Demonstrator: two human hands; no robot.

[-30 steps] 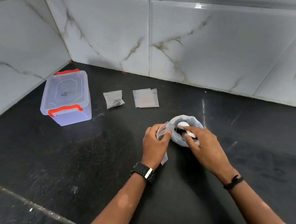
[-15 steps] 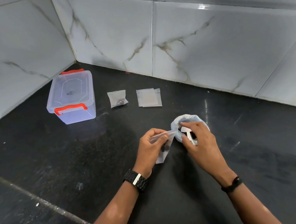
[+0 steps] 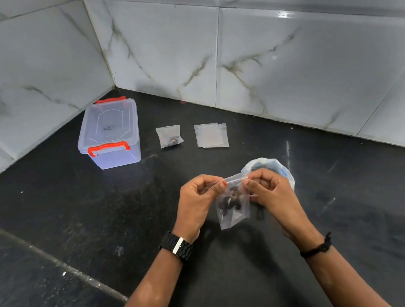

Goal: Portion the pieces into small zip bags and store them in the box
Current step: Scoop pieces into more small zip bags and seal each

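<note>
Both hands, left hand (image 3: pixel 197 203) and right hand (image 3: pixel 269 191), are now pinching one small zip bag (image 3: pixel 233 207) of dark pieces (image 3: pixel 228 202) by its top edge, lifted from the large bag (image 3: pixel 279 167) behind. Beyond, one filled bag (image 3: pixel 169 136), stacked empty bags (image 3: pixel 211 136) and one lidded box (image 3: pixel 109 134) are lying.

Bare counter (image 3: pixel 149 186) between hands and box (image 3: pixel 110 134)

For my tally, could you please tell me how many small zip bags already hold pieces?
2: one zip bag held by both hands, one filled bag lying right of the box. Box contents unclear.
</note>
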